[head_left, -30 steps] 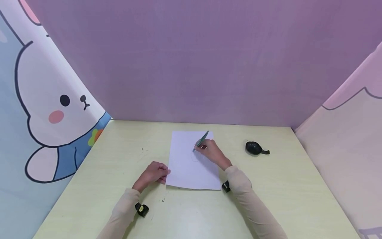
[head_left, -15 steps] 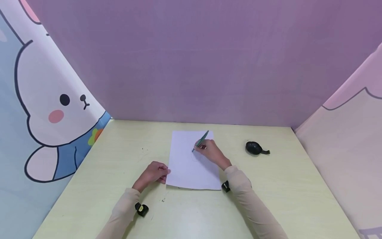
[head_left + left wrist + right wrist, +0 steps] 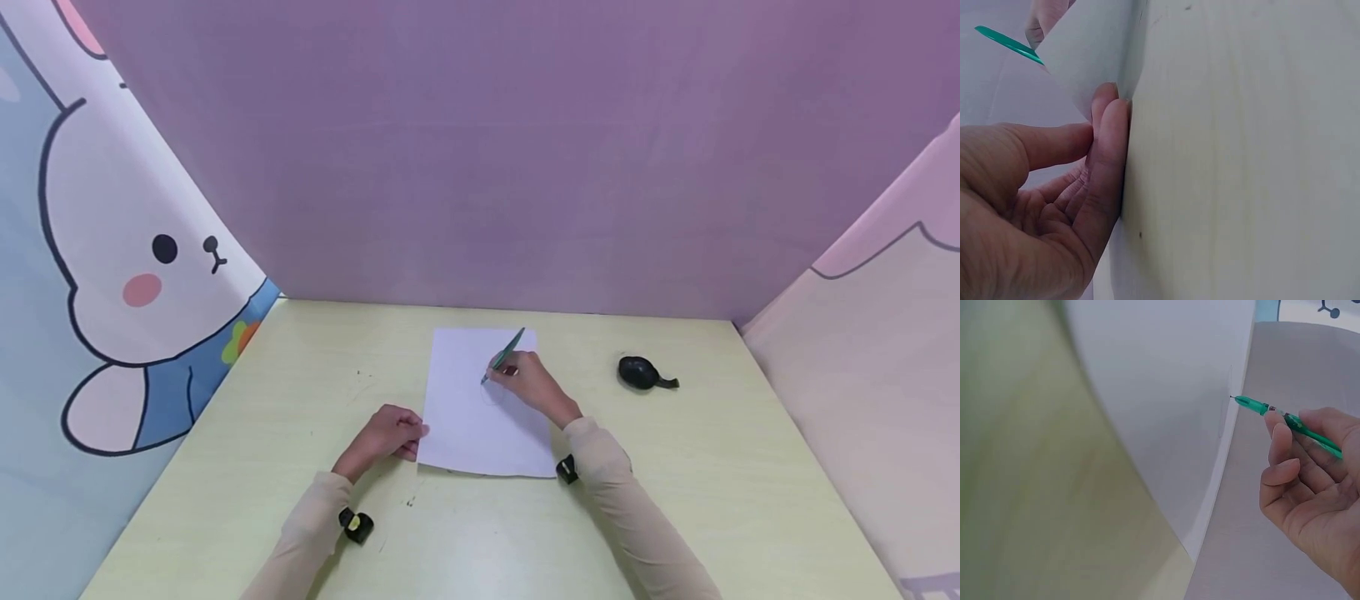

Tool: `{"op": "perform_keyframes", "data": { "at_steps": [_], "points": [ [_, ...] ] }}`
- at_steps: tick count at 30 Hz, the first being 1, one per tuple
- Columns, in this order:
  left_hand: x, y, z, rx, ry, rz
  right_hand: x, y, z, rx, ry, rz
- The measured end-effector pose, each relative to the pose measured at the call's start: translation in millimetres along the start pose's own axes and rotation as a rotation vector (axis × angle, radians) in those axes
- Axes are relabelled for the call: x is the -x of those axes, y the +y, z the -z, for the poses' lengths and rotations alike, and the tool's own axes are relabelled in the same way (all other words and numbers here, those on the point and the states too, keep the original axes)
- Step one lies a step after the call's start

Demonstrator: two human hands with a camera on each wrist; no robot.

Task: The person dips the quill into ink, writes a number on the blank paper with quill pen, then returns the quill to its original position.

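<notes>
A white sheet of paper [image 3: 465, 417] lies on the table, with a faint curved line drawn near its middle. My right hand [image 3: 532, 383] holds a green pen [image 3: 511, 347] slanted over the sheet, its tip at the drawn line. Seen from the right wrist, thumb and fingers pinch the pen [image 3: 1297, 425] behind its dark-patterned grip. At the sheet's left edge, my left hand [image 3: 390, 432] pinches the paper between thumb and fingers. The left wrist view shows the edge of the paper [image 3: 1088, 59] lifted between them, the fingers [image 3: 1110, 131] lying along the table.
A black rounded object with a short stem [image 3: 637, 372] lies on the table [image 3: 712, 467] to the right of the sheet. A purple wall [image 3: 480, 167] stands behind the table, and a panel with a cartoon rabbit [image 3: 112, 250] is on the left. Small dark marks dot the tabletop.
The pen tip has shifted slightly left and down along the drawn line, with the right hand moving a little. The left hand and the paper stay where they were.
</notes>
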State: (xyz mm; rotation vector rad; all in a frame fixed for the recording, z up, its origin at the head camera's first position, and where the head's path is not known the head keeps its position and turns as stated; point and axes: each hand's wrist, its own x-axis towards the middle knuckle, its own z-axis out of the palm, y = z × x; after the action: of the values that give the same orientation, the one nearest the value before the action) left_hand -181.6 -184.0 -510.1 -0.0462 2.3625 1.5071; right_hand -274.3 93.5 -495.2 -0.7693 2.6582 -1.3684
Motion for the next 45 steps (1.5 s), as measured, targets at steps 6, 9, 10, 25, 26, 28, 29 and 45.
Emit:
{"op": "perform_keyframes", "data": {
  "at_steps": [6, 9, 10, 25, 26, 28, 29, 45],
  "points": [
    [0.3, 1.4, -0.5, -0.004, -0.002, -0.002, -0.2, 0, 1, 0.019, 0.011, 0.020],
    [1.2, 1.8, -1.0, -0.011, -0.003, 0.000, 0.5, 1, 2, 0.030, 0.028, 0.035],
    [1.5, 1.8, -1.1, -0.011, -0.001, 0.001, 0.8, 1, 3, 0.035, 0.037, 0.043],
    [0.9, -1.9, -1.4, 0.001, 0.001, -0.008, 1.6, 4, 10, 0.132, 0.133, 0.057],
    [0.7, -2.0, -1.5, 0.003, 0.001, -0.009, 1.5, 5, 10, 0.143, 0.136, 0.064],
    [0.4, -2.3, -1.5, 0.004, 0.000, -0.014, 1.2, 6, 12, 0.155, 0.136, 0.077],
    [0.3, -2.2, -1.6, 0.003, 0.000, -0.016, 1.3, 7, 13, 0.157, 0.131, 0.083],
    [1.4, -2.1, -0.6, -0.008, -0.021, -0.020, 9.1, 18, 25, 0.242, 0.085, 0.252]
  ]
}}
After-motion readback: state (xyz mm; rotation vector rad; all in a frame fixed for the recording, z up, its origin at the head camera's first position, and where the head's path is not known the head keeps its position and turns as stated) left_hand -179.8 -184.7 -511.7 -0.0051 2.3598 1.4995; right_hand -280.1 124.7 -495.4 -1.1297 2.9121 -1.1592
